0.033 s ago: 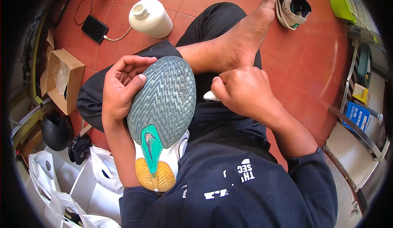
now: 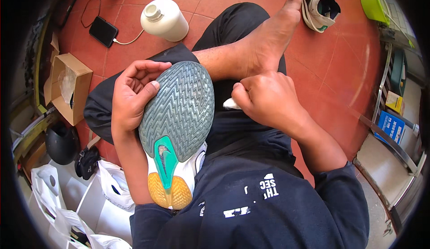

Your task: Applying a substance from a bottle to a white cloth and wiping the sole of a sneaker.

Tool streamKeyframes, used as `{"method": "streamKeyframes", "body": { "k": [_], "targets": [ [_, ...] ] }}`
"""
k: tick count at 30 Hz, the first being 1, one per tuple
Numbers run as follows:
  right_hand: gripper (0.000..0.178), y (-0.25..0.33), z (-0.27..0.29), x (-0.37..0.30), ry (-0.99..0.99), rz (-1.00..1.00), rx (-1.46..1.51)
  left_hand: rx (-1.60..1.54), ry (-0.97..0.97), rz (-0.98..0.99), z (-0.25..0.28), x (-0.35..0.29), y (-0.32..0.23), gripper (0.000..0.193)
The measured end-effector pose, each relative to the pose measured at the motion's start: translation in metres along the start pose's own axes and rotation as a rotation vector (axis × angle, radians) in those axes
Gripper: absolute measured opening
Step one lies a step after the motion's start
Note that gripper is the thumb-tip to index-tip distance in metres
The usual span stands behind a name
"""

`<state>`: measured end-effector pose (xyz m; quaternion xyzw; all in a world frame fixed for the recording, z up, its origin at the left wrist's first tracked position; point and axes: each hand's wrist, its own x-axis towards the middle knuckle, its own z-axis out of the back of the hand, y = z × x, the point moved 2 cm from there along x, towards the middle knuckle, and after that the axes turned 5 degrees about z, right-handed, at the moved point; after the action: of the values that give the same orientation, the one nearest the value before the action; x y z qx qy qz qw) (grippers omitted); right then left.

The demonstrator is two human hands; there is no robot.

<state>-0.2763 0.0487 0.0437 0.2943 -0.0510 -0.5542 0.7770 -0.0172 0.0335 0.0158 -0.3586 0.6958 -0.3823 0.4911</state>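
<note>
A sneaker lies sole up across my lap. Its sole has a grey zigzag tread at the forefoot, a green middle and a yellow heel, with some white upper showing at the side. My left hand grips its left edge near the toe, thumb against the rim of the sole; the fingers' far ends are partly hidden. To the right of the shoe, apart from it, my right hand is closed in a fist, back of the hand up. From it sticks out the rounded tip of a small white thing; the rest is covered by my fingers.
A white plastic bottle stands beyond my knee, beside a phone on a cable. Another sneaker sits past my bare foot. A cardboard box and white bags are at left, a metal rack at right.
</note>
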Motion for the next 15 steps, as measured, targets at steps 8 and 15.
{"method": "streamKeyframes", "body": {
  "k": [8, 15],
  "targets": [
    [0.033, 0.003, -0.007, 0.007, -0.029, 0.031, 0.032, -0.004, -0.007, 0.009, 0.001, 0.001, 0.001, 0.034],
    [0.031, 0.005, 0.000, 0.022, -0.062, 0.038, -0.019, 0.003, -0.008, 0.013, -0.001, 0.001, -0.002, 0.034]
  ]
}}
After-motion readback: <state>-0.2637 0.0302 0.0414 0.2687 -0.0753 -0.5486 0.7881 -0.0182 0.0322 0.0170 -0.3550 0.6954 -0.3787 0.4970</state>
